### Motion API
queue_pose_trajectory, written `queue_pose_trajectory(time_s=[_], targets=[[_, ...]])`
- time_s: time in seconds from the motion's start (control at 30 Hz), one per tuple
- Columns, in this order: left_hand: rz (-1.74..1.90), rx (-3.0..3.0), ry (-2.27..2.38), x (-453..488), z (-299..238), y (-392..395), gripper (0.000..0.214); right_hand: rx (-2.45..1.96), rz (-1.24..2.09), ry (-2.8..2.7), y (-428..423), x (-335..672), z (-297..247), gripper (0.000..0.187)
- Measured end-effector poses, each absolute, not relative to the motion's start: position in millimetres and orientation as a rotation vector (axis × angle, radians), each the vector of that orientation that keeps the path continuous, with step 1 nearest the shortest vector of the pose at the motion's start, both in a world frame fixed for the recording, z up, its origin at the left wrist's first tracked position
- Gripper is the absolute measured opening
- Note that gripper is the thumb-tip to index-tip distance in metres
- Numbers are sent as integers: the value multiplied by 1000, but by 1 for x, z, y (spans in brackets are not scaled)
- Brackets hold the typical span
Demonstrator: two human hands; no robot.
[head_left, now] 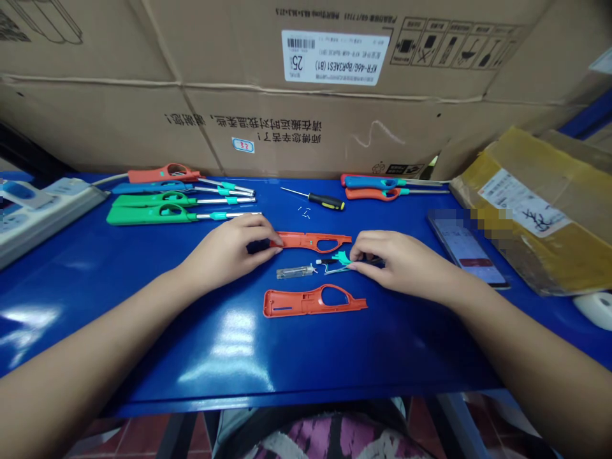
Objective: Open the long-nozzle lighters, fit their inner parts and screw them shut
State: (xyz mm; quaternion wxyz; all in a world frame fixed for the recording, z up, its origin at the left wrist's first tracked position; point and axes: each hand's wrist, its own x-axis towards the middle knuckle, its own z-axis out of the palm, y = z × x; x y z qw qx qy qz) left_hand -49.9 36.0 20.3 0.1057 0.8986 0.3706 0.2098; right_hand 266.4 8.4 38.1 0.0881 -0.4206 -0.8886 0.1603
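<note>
My left hand [229,250] rests on the blue table, its fingertips pinching the left end of an orange lighter shell half [313,241]. With closed fingers, my right hand [399,260] grips the teal trigger part [342,257] and thin wires of the lighter's inner assembly. Between the hands lies a clear gas tube [295,272]. The other orange shell half [313,301] lies open side up, nearer to me.
Several whole lighters [167,201] lie at the back left, two more lighters [382,187] at the back right. A small screwdriver [318,199] and tiny screws [304,211] lie behind the hands. A phone [466,248], a yellow parcel [540,210] and a power strip [43,207] flank the table; cardboard boxes stand behind.
</note>
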Motion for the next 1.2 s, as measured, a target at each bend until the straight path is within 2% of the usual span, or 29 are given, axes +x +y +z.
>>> queue_pose_trajectory(time_s=[0.33, 0.57, 0.83, 1.03, 1.2], targets=[[732, 2717, 1022, -40, 30, 21, 21, -1248, 517, -2620, 6, 268, 46, 13], [562, 2752, 904, -33, 26, 9, 21, -1288, 424, -2621, 6, 268, 44, 12], [526, 2706, 937, -32, 24, 10, 17, -1241, 325, -2580, 6, 263, 38, 10], [516, 2724, 953, -31, 27, 9, 18, -1347, 412, -2554, 4, 262, 35, 5], [565, 2717, 952, -30, 27, 8, 18, -1409, 428, -2534, 6, 262, 34, 8]])
